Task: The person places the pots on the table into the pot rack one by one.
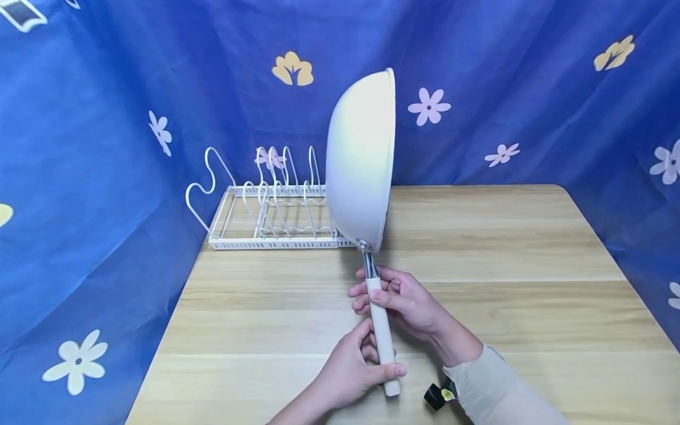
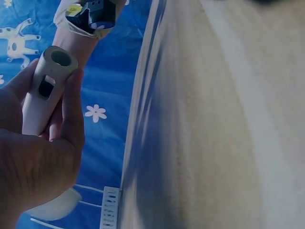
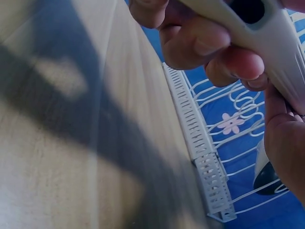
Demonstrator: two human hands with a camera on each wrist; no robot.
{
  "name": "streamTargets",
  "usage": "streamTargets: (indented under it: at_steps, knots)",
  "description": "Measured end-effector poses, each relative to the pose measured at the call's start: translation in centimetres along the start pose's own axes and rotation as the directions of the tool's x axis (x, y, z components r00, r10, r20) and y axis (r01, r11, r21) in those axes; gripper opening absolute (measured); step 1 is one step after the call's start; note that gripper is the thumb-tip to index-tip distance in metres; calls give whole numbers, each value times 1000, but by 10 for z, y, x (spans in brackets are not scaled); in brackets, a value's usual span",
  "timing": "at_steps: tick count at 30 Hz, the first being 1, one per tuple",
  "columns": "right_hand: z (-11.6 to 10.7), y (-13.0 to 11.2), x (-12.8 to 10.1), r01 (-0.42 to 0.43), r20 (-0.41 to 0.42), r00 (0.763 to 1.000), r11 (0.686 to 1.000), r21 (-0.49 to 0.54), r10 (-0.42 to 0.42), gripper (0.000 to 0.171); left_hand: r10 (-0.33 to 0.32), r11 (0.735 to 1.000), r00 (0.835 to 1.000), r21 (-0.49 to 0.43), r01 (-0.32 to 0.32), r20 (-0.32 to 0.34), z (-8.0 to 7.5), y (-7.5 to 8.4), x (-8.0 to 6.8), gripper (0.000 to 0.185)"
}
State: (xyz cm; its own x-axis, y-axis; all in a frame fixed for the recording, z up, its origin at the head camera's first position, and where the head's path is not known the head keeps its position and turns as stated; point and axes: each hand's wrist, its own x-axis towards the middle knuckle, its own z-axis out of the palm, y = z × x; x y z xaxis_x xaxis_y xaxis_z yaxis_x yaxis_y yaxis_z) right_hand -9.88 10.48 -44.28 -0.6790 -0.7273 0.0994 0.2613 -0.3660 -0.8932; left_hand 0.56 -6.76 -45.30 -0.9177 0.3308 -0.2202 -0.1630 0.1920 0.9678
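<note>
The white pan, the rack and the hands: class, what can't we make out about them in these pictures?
Inside of the pan: head view, hidden by its own outer wall.
Part of the rack: head view, behind the pan.
Part of the left hand: head view, behind the handle.
Rack again: left wrist view, cut off by the bottom edge.

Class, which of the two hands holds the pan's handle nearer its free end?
The left hand, at the bottom of the handle; the right hand holds it higher, close to the metal neck.
</note>
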Motion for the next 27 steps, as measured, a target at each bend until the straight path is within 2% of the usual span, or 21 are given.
streamTargets:
  at_steps: [12,22,27]
  knots:
    - [-8,10,4,-67,-45,997,995,72,70,34,-41,994,999,-104,41,4,2,-7,7,53]
    - [-15,15,11,-89,-73,993,990,106,97,34,-60,994,998,-94,60,-2,0,-8,12,59]
    - [-19,18,17,-96,-95,990,987,128,109,41,-68,995,998,-77,67,-6,-4,-10,19,59]
